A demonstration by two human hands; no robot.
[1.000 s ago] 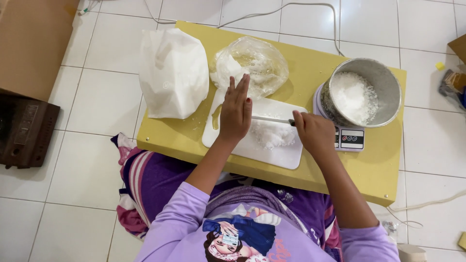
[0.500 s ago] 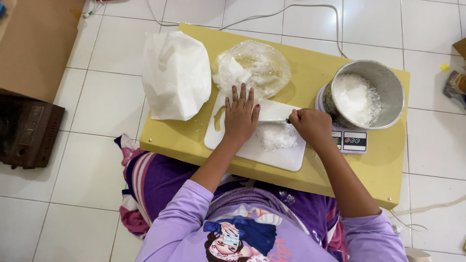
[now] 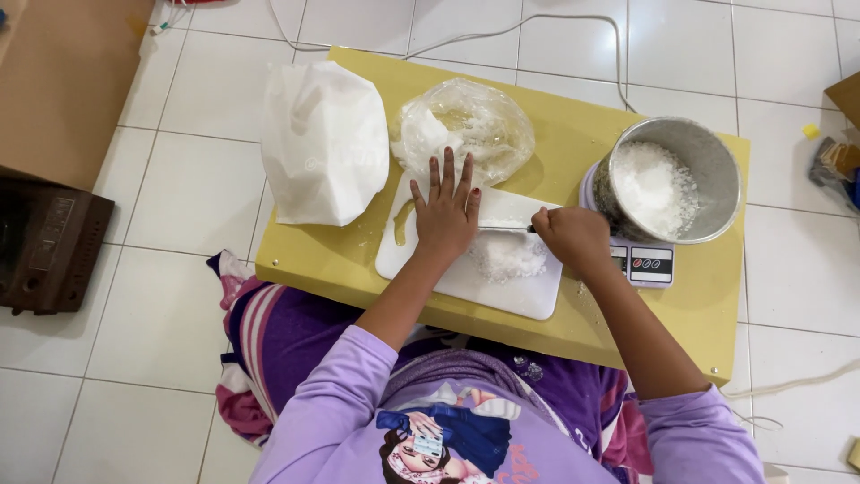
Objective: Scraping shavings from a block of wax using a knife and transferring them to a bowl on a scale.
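My left hand (image 3: 446,213) lies flat, fingers spread, on top of a wide knife blade (image 3: 506,211) over the white cutting board (image 3: 502,291). My right hand (image 3: 570,240) is closed around the knife's handle at the board's right edge. A small heap of white crumbly stuff (image 3: 507,256) sits on the board just below the blade. A steel pot (image 3: 668,180) holding more of the white crumbs stands on a small kitchen scale (image 3: 641,263) to the right.
A low yellow table (image 3: 573,134) carries everything. A white plastic bag (image 3: 322,143) lies at its left end, and a clear bag (image 3: 466,125) with white contents lies behind the board. A cable (image 3: 502,27) runs across the tiled floor; a brown box (image 3: 45,255) stands left.
The knife has turned from edge-down to lying flat on the board, and my left hand has moved onto the blade. The view has shifted slightly.
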